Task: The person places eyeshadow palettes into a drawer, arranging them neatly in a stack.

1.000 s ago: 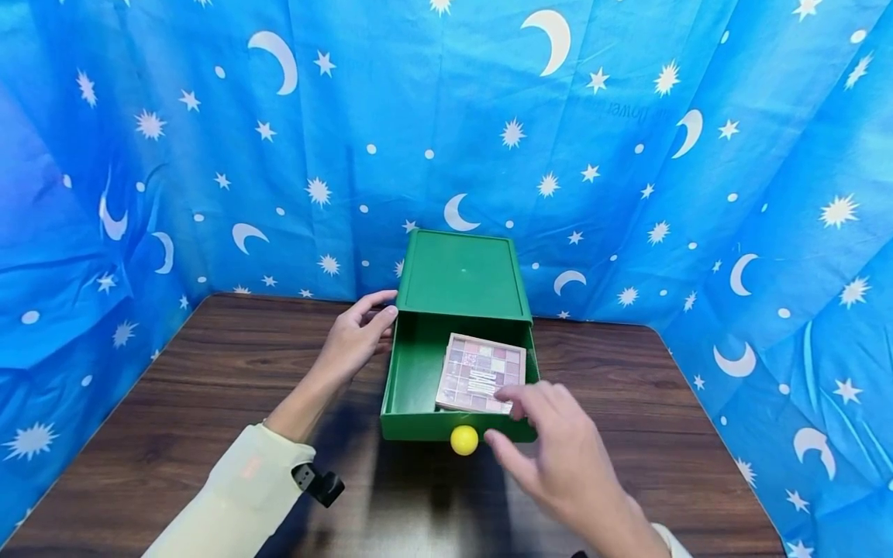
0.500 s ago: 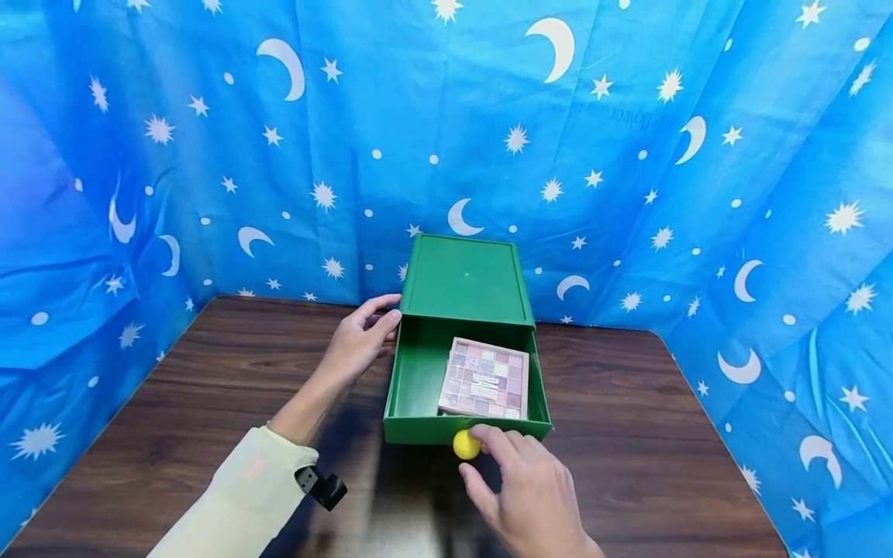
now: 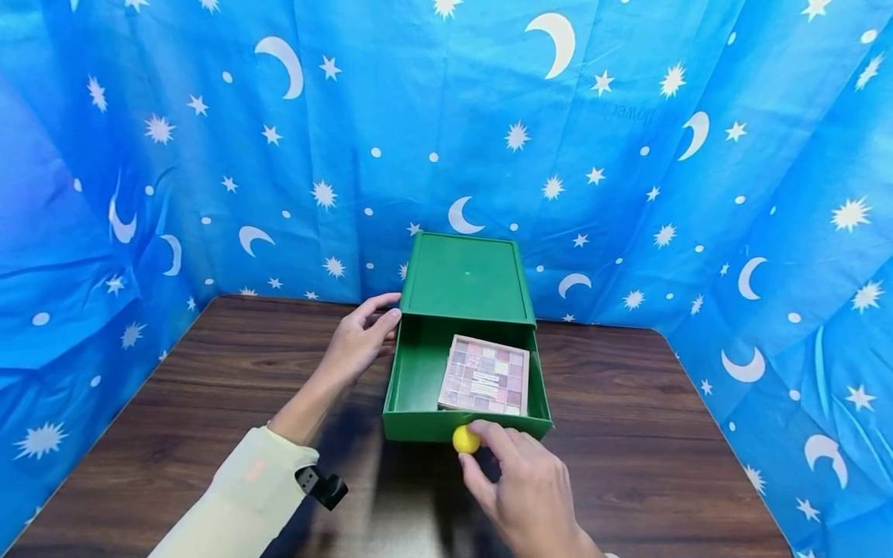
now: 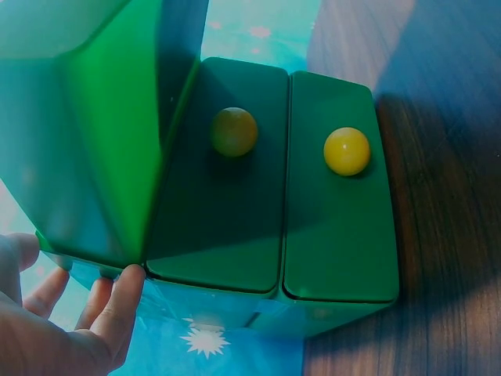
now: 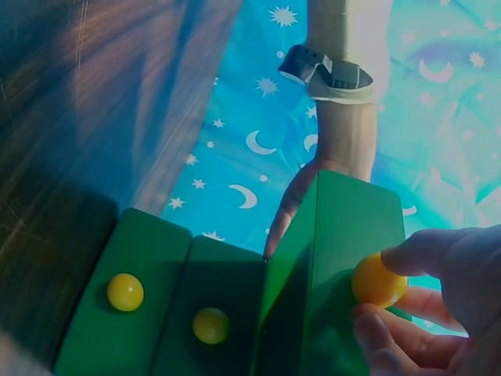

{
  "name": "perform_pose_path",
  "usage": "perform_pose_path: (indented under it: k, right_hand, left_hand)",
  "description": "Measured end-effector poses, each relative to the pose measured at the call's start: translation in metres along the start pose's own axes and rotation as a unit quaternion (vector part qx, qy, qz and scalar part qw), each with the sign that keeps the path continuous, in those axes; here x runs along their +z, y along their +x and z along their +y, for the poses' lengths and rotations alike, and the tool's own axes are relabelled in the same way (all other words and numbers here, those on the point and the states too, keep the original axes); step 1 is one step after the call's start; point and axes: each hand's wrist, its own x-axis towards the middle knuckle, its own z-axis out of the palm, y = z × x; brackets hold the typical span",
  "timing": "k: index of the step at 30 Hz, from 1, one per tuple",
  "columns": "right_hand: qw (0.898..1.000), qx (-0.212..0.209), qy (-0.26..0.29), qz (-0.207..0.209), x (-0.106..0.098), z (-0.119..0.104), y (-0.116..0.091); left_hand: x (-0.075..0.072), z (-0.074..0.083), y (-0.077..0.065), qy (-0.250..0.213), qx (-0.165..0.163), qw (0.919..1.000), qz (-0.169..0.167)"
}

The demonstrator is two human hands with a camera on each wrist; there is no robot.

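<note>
A green drawer cabinet (image 3: 466,275) stands on the table, its top drawer (image 3: 417,426) pulled out. Inside this drawer, toward the right, lies an eyeshadow palette (image 3: 484,375) with a grid of pink and mauve squares. My right hand (image 3: 525,484) pinches the drawer's round yellow knob (image 5: 377,280) between thumb and fingers. On the cabinet's left side, near the front edge of its top, my left hand (image 3: 357,341) touches with extended fingertips. Below the pulled-out drawer, two more drawers are closed, a middle one (image 4: 227,211) and a bottom one (image 4: 340,235).
The two lower drawers carry yellow knobs of their own, the middle knob (image 4: 235,131) and the bottom knob (image 4: 347,151). Under the cabinet is a dark wooden table (image 3: 628,434). A blue curtain (image 3: 391,108) with moons and stars surrounds the table's back and sides.
My right hand has moved down and left from over the drawer's front right corner to the yellow knob and pinches it. The left hand stays at the cabinet's side; the drawer looks equally far out.
</note>
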Motion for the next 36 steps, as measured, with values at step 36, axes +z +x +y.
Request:
perform_pose_path:
  k: [36]
  right_hand:
    - [0.999, 0.031, 0.025, 0.006, 0.045, 0.027, 0.066]
  left_hand:
    - [-0.002, 0.002, -0.003, -0.005, -0.009, 0.9999, -0.014]
